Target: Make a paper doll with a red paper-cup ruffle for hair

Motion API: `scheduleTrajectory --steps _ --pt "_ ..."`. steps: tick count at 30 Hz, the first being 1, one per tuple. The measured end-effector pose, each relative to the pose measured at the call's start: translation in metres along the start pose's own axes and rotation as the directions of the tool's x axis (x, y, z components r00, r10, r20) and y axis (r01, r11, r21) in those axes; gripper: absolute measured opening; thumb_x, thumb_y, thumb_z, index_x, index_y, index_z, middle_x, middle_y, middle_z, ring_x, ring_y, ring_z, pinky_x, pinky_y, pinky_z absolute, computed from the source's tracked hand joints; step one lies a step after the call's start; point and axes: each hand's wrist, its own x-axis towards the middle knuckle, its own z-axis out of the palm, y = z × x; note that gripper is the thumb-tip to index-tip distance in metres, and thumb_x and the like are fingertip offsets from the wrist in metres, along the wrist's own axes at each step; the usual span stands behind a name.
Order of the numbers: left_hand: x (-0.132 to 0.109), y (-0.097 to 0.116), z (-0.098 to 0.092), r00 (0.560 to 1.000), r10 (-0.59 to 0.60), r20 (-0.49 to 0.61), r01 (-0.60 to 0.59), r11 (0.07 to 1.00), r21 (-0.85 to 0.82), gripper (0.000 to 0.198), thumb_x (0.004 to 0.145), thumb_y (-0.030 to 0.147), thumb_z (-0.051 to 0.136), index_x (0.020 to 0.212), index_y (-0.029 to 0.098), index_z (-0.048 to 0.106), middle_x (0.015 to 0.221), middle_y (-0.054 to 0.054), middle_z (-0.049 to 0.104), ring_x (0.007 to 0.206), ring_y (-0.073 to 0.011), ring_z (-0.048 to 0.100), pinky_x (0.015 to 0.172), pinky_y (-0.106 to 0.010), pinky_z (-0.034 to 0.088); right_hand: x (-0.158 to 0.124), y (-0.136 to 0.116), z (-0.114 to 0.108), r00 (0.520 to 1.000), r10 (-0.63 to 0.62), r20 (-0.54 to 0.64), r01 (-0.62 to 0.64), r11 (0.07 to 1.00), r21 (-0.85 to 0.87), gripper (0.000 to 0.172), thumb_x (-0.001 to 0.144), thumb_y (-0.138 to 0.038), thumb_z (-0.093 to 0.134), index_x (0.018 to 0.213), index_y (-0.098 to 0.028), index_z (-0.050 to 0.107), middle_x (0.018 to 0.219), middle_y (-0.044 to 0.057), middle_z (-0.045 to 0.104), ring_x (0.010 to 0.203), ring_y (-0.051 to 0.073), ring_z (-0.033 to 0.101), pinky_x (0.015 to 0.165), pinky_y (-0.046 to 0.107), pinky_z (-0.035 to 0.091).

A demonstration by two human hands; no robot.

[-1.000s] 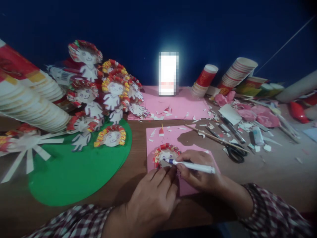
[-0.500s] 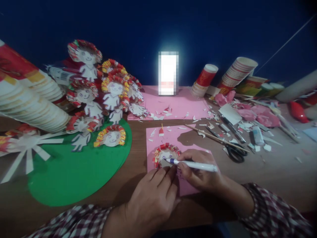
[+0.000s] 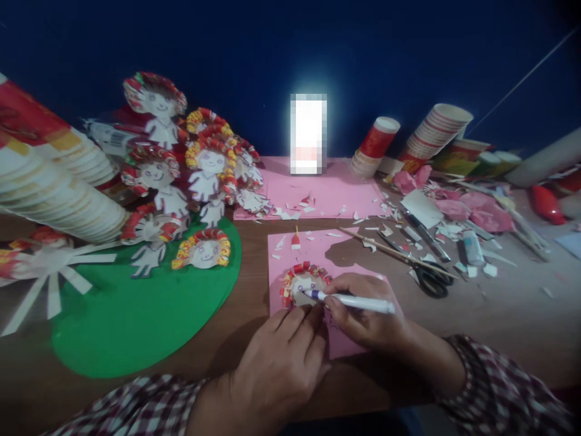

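Observation:
My right hand (image 3: 370,315) is closed around a white marker pen (image 3: 358,302), its purple end pointing left. The pen's tip touches a round paper doll face (image 3: 305,286) with drawn eyes and a fringe of red and yellow paper curls. My left hand (image 3: 284,351) is closed over the face's lower edge, its fingertips bent and partly hidden. Under the face lies a pink paper sheet (image 3: 347,342) with a piece cut out of it. A small red and white paper piece (image 3: 296,241) rests just above.
Finished paper dolls (image 3: 210,160) and stacked paper cups (image 3: 59,194) crowd the left, behind a green sheet (image 3: 136,327). On the right lie scissors (image 3: 431,281), a wooden stick (image 3: 390,250), a cutter knife (image 3: 426,236) and paper scraps. A bright blurred screen (image 3: 308,130) stands at the back.
The marker's back end has shifted slightly to the left and up, while its tip stays on the face. My left hand keeps its place.

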Motion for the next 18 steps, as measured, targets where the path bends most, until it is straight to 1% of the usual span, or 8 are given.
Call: scheduleTrajectory --steps 4,6,10,15,18 --pt "-0.0007 0.0006 0.0000 1.000 -0.005 0.004 0.005 1.000 -0.014 0.022 0.088 0.034 0.057 0.085 0.013 0.064 0.110 -0.013 0.068 0.098 -0.0252 0.062 0.083 -0.039 0.050 -0.0017 -0.0020 -0.0027 0.994 0.084 -0.071 -0.083 0.996 0.015 0.008 0.081 -0.014 0.055 0.077 -0.019 0.059 0.062 -0.001 0.065 0.051 0.010 0.057 0.050 0.022 0.045" --pt "-0.0008 0.0009 -0.0002 1.000 -0.008 -0.001 0.008 1.000 -0.016 0.021 0.087 0.034 0.058 0.082 0.014 0.064 0.108 -0.013 0.069 0.098 -0.0250 0.062 0.083 -0.039 0.050 -0.0024 -0.0022 -0.0050 0.990 0.111 -0.092 -0.109 0.994 0.019 0.009 0.080 -0.013 0.055 0.075 -0.020 0.058 0.060 -0.002 0.063 0.049 0.010 0.055 0.050 0.023 0.044" --pt "0.0002 0.0008 -0.0009 1.000 -0.006 -0.004 0.006 1.000 -0.003 0.020 0.087 0.032 0.058 0.082 0.014 0.063 0.106 -0.012 0.069 0.097 -0.0249 0.062 0.082 -0.038 0.050 -0.0029 -0.0010 -0.0082 0.993 0.090 -0.073 -0.088 0.996 0.035 0.010 0.082 -0.015 0.054 0.074 -0.020 0.056 0.059 -0.002 0.062 0.050 0.010 0.054 0.053 0.024 0.044" --pt "-0.0003 0.0002 0.0003 1.000 -0.009 -0.020 0.009 1.000 -0.001 0.021 0.088 0.031 0.055 0.082 0.014 0.064 0.108 -0.012 0.069 0.096 -0.0246 0.062 0.082 -0.038 0.050 -0.0033 -0.0016 -0.0073 0.992 0.121 -0.044 -0.119 0.992 0.042 0.012 0.085 -0.019 0.052 0.075 -0.020 0.056 0.062 0.000 0.063 0.053 0.012 0.056 0.051 0.024 0.043" --pt "-0.0009 -0.0001 0.0009 1.000 -0.003 -0.002 0.003 1.000 -0.008 0.021 0.089 0.031 0.054 0.083 0.014 0.064 0.110 -0.012 0.069 0.098 -0.0250 0.061 0.082 -0.039 0.050 -0.0041 -0.0020 -0.0059 0.991 0.125 -0.040 -0.123 0.991 0.042 0.011 0.085 -0.019 0.052 0.076 -0.020 0.056 0.063 0.000 0.064 0.054 0.012 0.056 0.051 0.024 0.043"
